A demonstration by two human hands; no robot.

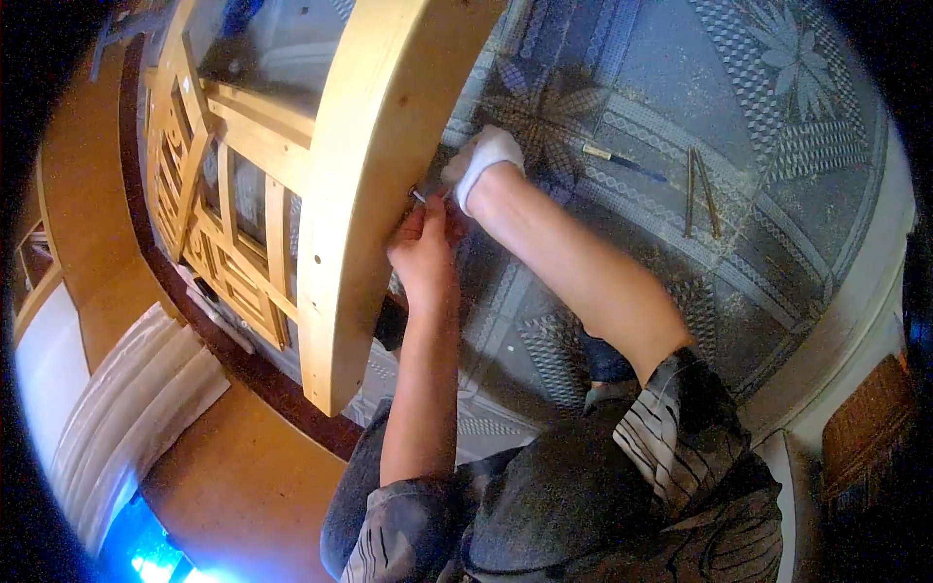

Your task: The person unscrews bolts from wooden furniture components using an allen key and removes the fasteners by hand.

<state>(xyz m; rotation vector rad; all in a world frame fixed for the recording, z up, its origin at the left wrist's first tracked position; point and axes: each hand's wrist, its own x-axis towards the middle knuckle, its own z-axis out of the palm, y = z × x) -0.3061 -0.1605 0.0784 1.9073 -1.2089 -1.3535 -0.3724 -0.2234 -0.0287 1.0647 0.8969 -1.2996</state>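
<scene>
A thick, light wooden beam of a furniture frame stands just left of my hands. My left hand is closed in a pinch on a small thin metal piece at the beam's side face; its exact kind does not show. Right above it, my right hand is closed, fingers curled toward the same spot. A white band wraps the right hand near the wrist. What the right fingers hold, if anything, is hidden. A small round hole shows in the beam nearer to me.
On the patterned grey carpet to the right lie a brush and two long thin rods. Wooden slats and a carved panel extend left of the beam. Pale folded fabric and a blue light are at lower left.
</scene>
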